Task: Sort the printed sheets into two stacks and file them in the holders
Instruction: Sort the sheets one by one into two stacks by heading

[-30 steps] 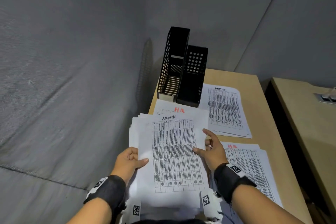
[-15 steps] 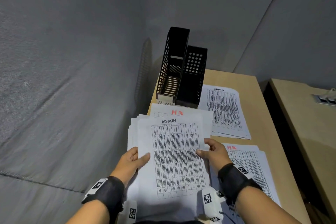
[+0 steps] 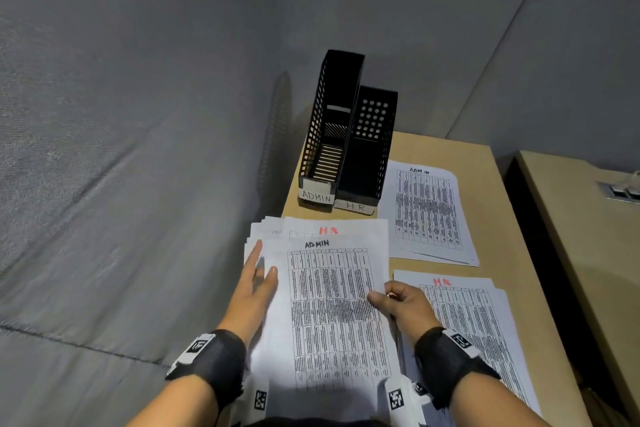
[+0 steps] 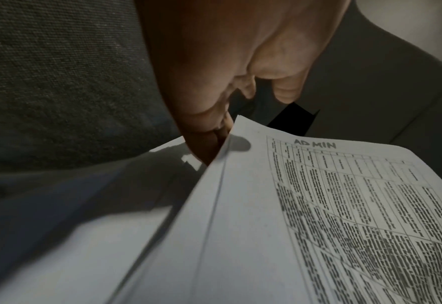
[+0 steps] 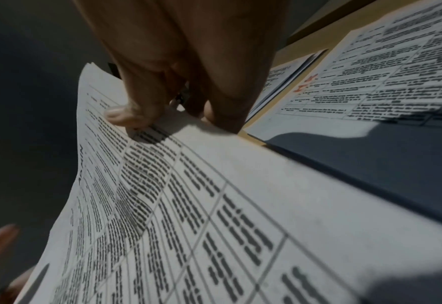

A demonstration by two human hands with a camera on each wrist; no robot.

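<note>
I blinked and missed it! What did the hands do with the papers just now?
The left hand let go of the white printed ADMIN sheet and flattened beside it. The right hand kept its grip on the sheet's right edge, sliding nearer. The two black plastic holders and sorted stacks stayed put.

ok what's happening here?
A person is sorting printed sheets. Their right hand pinches the right edge of the top ADMIN sheet on the unsorted pile, while the left hand lies flat on the pile's left side. An ADMIN stack and an HR stack lie to the right. Both black holders hold no sheets that show.
</note>
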